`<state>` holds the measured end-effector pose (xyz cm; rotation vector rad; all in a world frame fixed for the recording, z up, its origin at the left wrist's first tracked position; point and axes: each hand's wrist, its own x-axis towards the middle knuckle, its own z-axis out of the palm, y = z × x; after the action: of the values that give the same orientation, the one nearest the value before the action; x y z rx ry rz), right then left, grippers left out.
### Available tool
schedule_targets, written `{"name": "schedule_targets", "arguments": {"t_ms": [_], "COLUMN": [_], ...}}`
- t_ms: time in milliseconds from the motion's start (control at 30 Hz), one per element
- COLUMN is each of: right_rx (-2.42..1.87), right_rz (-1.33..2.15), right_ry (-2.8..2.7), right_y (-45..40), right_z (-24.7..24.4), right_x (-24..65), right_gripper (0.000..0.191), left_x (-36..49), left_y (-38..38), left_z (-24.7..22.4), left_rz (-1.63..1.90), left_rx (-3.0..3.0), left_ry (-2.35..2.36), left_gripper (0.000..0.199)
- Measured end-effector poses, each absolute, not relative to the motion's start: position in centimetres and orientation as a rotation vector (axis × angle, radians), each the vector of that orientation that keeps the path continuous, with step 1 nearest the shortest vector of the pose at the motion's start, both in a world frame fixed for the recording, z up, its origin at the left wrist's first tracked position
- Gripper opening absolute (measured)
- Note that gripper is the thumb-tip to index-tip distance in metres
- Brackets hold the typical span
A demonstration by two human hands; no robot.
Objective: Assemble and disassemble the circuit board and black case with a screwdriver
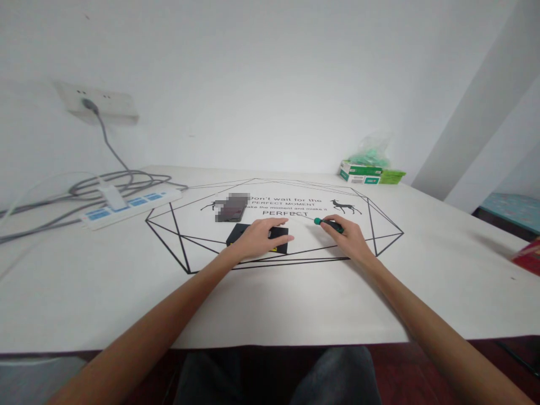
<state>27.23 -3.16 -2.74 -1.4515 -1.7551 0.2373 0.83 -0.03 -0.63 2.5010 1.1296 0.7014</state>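
Note:
My right hand (351, 237) is closed around the green-and-black handle of a screwdriver (329, 224). Its thin shaft points left, toward the printed lettering, and the tip is hard to make out. On the table in front of me lies a flat black box (237, 232) with a bit of yellow on its near side. Over that box is my left hand (260, 238), fingers stretched out and the thumb apart from them. The hand covers much of the box, and whether it presses on it I cannot tell. Just behind the box lies a dark phone (234, 208), partly blurred out.
A white power strip (130, 208) with a charger and coiled grey cables (122, 183) lies at the left, below a wall socket (99, 101). Green-and-white boxes (363, 173) with a plastic bag (373, 151) stand at the back right. The white table's (295, 315) front edge is near my legs.

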Motion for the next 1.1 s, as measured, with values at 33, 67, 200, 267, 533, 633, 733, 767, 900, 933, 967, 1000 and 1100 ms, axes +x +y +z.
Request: {"name": "schedule_targets", "arguments": {"t_ms": [33, 67, 200, 267, 533, 633, 733, 767, 900, 933, 967, 1000, 1100], "right_rx": [-1.405, -1.362, -1.266, -1.256, -1.237, -1.220, -1.204, -1.203, -1.211, -1.211, -1.211, -1.212, -1.214], "right_rz": [0.293, 0.350, 0.539, 0.597, 0.655, 0.664, 0.670, 0.672, 0.678, 0.679, 0.681, 0.681, 0.674], "right_ry": [-1.732, -1.708, -1.642, -1.636, -1.643, -1.654, -1.655, -1.655, -1.651, -1.651, -1.652, -1.651, -1.649], "right_y": [-3.3, -3.5, -4.1, -4.3, -4.8, -4.9, -4.8, -4.8, -4.8, -4.9, -4.9, -4.9, -5.0], "right_z": [-2.5, -2.3, -1.6, -1.3, -1.1, -1.0, -1.0, -1.0, -1.1, -1.1, -1.0, -1.0, -0.9], "right_x": [27.1, 27.0, 26.2, 25.8, 25.3, 25.3, 25.2, 25.2, 25.2, 25.2, 25.1, 25.1, 25.1], "right_gripper": [0.034, 0.035, 0.035, 0.036, 0.036, 0.037, 0.036, 0.036, 0.035, 0.035, 0.035, 0.035, 0.035], "left_x": [0.9, 0.9, 0.9, 0.9, 0.9, 1.0, 1.0, 1.0, 0.9, 0.9, 0.9, 0.8, 0.7], "left_y": [0.2, 0.4, 0.8, 0.8, 0.9, 1.0, 1.1, 1.1, 1.1, 1.1, 1.1, 1.2, 1.3], "left_z": [-0.8, -0.9, -0.9, -0.9, -0.8, -0.9, -0.9, -0.9, -0.9, -0.9, -0.9, -0.9, -1.2], "left_rz": [0.783, 0.852, 0.984, 0.988, 1.007, 1.032, 1.052, 1.055, 1.042, 1.040, 1.041, 1.045, 1.057], "left_rx": [2.452, 2.409, 2.306, 2.291, 2.297, 2.288, 2.294, 2.297, 2.304, 2.306, 2.309, 2.311, 2.310], "left_ry": [1.159, 1.186, 1.255, 1.268, 1.273, 1.304, 1.280, 1.268, 1.257, 1.260, 1.261, 1.258, 1.243], "left_gripper": [0.056, 0.050, 0.038, 0.038, 0.025, 0.022, 0.019, 0.018, 0.016, 0.016, 0.015, 0.015, 0.015]}}
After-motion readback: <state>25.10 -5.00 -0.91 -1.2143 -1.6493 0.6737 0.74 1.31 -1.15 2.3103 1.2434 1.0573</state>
